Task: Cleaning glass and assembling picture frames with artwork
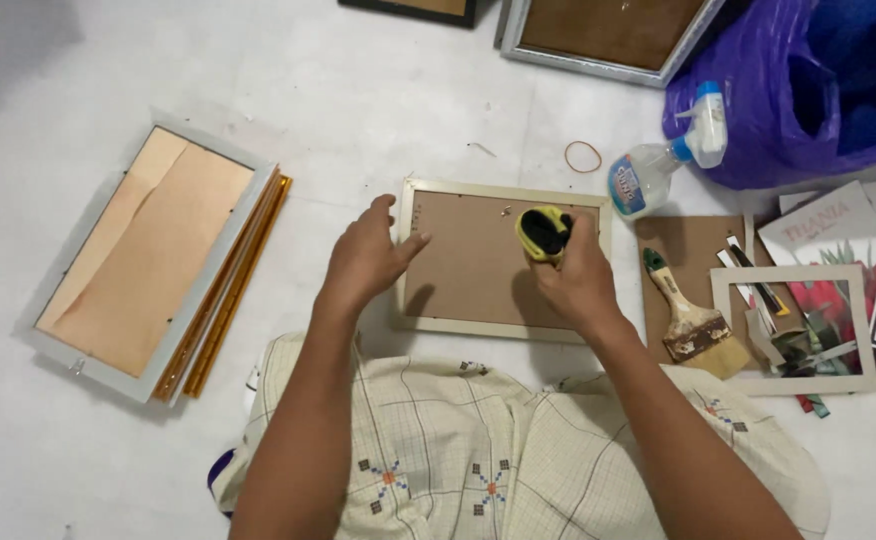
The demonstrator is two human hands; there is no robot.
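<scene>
Left hand (366,258): fingers spread, holding nothing, pressed on the left edge of the cream-framed picture frame lying face down with brown backing board (478,262). Board seated in the frame; a couple of small metal tabs show near its top edge, and whether the rest are fastened cannot be told.

Right hand (576,278): closed around a small yellow-and-black hand tool (543,232), tip down on the board's upper right. Wrist bent, forearm angling in from the lower right.

Right of the grip: worn flat paintbrush (693,325).

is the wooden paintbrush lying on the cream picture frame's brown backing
No, the wooden paintbrush lies on a brown cardboard sheet beside the cream picture frame.
</scene>
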